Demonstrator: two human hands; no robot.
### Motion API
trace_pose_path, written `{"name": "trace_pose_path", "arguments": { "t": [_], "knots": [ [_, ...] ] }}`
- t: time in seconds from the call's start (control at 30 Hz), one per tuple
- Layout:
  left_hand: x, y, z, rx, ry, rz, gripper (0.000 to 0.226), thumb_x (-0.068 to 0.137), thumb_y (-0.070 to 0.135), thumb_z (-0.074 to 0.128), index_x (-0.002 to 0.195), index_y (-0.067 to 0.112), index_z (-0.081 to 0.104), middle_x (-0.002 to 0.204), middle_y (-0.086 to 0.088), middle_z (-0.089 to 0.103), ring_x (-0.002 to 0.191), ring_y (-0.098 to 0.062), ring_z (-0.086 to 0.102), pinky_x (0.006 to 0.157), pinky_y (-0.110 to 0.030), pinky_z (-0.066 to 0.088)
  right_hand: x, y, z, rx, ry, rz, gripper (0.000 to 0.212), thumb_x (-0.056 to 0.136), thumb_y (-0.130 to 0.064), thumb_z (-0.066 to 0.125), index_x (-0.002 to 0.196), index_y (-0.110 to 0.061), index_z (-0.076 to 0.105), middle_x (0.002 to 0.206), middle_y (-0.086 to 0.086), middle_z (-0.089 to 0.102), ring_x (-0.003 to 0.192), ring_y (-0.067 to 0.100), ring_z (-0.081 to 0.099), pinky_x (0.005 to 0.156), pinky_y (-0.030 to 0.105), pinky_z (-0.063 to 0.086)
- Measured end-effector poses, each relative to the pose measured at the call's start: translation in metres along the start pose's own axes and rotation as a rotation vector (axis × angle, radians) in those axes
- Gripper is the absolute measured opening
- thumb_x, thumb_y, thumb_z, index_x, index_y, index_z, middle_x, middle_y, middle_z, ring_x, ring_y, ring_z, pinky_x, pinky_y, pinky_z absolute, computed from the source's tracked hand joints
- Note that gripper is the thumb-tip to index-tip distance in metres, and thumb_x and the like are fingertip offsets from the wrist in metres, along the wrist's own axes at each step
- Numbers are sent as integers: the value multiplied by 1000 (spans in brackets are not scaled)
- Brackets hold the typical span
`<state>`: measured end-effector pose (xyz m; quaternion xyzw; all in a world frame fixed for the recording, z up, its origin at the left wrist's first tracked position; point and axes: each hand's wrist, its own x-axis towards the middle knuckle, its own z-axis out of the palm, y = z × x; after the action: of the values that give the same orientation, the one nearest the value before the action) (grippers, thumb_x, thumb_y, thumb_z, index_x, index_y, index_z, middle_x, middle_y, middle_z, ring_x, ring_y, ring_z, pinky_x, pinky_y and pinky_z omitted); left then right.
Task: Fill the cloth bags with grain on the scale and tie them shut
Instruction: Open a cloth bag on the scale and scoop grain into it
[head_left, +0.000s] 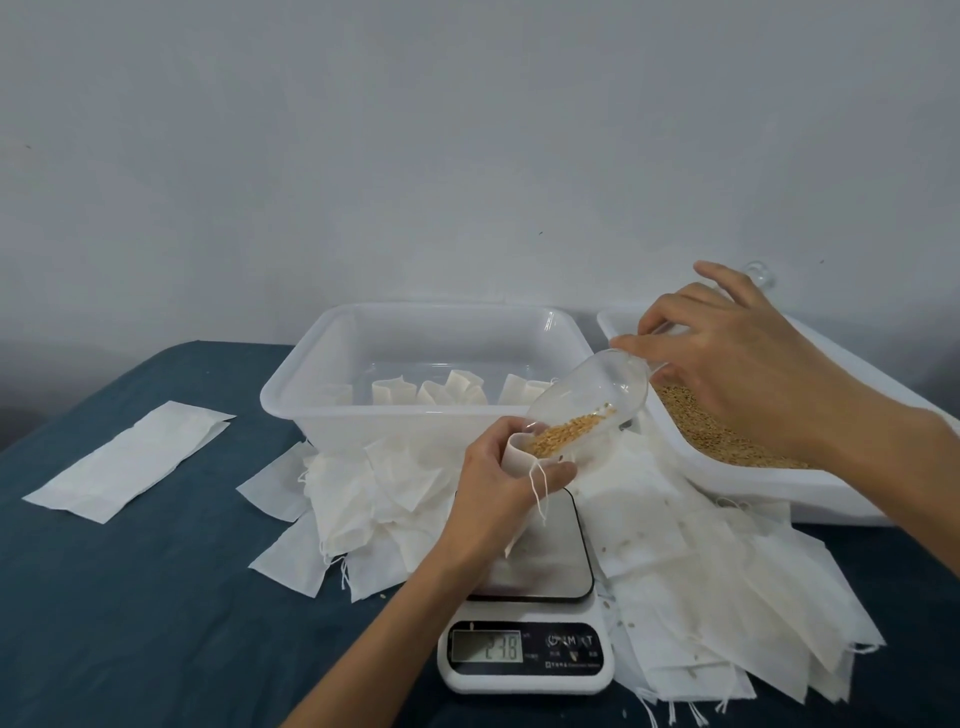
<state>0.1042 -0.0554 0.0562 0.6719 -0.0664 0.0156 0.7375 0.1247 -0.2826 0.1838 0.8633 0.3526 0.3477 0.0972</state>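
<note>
The cloth bag (519, 457) stands over the scale (535, 566), its mouth gripped by the curled left hand (498, 483), while the right hand (737, 358), at two o'clock, clasps a clear scoop (587, 405) tipping grain (566, 434) in. Empty bags (727, 587) litter the worktop (130, 597) around. A white tub (291, 395) sits at eleven o'clock, the grain tray (769, 478) at three.

The digital scale (525, 613) sits at the front centre of the table (156, 597). Directly behind it stands a plastic tub (291, 400) containing what appear to be filled bags (452, 389). To the right, a second tub (753, 483) holds grain (696, 426). Empty cloth bags (727, 597) lie heaped between the tubs and around the scale on both sides. A separate flat bag (130, 460) lies well apart, at the left.
</note>
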Motion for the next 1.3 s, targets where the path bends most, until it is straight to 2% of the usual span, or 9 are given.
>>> {"name": "trace_pose_path", "arguments": {
  "t": [0.27, 0.4, 0.53, 0.67, 0.77, 0.83, 1.07, 1.23, 1.3],
  "knots": [
    [-1, 2, -1, -31, 11, 19, 35, 81, 0, 85, 108, 16, 68, 97, 3, 78, 81, -11, 78, 58, -17, 52, 1, 2, 10, -70, 47, -62, 57, 68, 6, 83, 119, -18, 72, 102, 5, 62, 95, 29, 60, 119, 55, 24],
    [-1, 3, -1, -48, 23, 27, 36, 81, 0, 85, 110, 12, 67, 101, -12, 74, 82, -16, 78, 58, -21, 54, 0, 4, 18, -94, 53, -76, 66, 65, 5, 82, 125, -21, 67, 107, 3, 58, 98, 26, 55, 120, 54, 20],
    [-2, 5, -2, -38, 27, 35, 38, 82, -1, 84, 113, 11, 66, 90, 1, 73, 79, -16, 77, 59, -20, 54, -3, 1, 20, -70, 38, -32, 63, 68, 3, 83, 125, -19, 68, 108, 3, 59, 98, 27, 57, 118, 53, 24],
    [0, 6, -5, -19, 35, 15, 38, 83, 4, 85, 116, 13, 68, 108, -14, 74, 86, -14, 77, 67, -23, 56, -9, -2, 24, 180, -74, 150, 46, 80, -2, 80, 121, -20, 73, 101, 2, 64, 97, 30, 62, 109, 45, 29],
    [3, 0, -5, 17, 8, 20, 23, 91, 9, 79, 112, 13, 71, 97, -13, 78, 82, -16, 74, 71, -25, 56, -21, 9, 32, 393, -208, 365, 35, 87, -11, 76, 120, -22, 72, 101, 1, 66, 98, 27, 61, 91, 38, 41],
    [6, -6, -5, 65, -25, 69, 9, 101, 9, 66, 105, 8, 73, 88, -9, 80, 80, -16, 72, 73, -21, 55, -34, 20, 40, 486, -242, 537, 29, 88, -12, 74, 117, -19, 70, 105, 2, 67, 100, 23, 63, 89, 40, 48],
    [8, 11, -18, 55, 69, 239, 28, 111, 23, 49, 99, 10, 71, 86, -10, 77, 78, -23, 74, 50, -29, 54, -76, 71, 76, 240, -426, 989, 24, 88, -18, 75, 110, -10, 67, 105, 7, 69, 95, 27, 64, 87, 46, 54],
    [35, 51, -64, 90, 263, 298, 28, 111, 23, 49, 101, 11, 71, 87, -6, 78, 78, -14, 73, 45, -33, 54, -82, 82, 96, 140, -677, 1003, 8, 92, -17, 69, 88, -10, 68, 85, 6, 66, 74, 17, 60, 64, 28, 49],
    [53, 66, -92, 120, 327, 281, 27, 111, 20, 49, 100, 13, 73, 88, 0, 79, 80, -13, 72, 46, -32, 53, -81, 81, 102, 164, -738, 997, 9, 89, -18, 73, 86, -11, 70, 84, 5, 68, 75, 17, 61, 70, 30, 53]
  ]
}}
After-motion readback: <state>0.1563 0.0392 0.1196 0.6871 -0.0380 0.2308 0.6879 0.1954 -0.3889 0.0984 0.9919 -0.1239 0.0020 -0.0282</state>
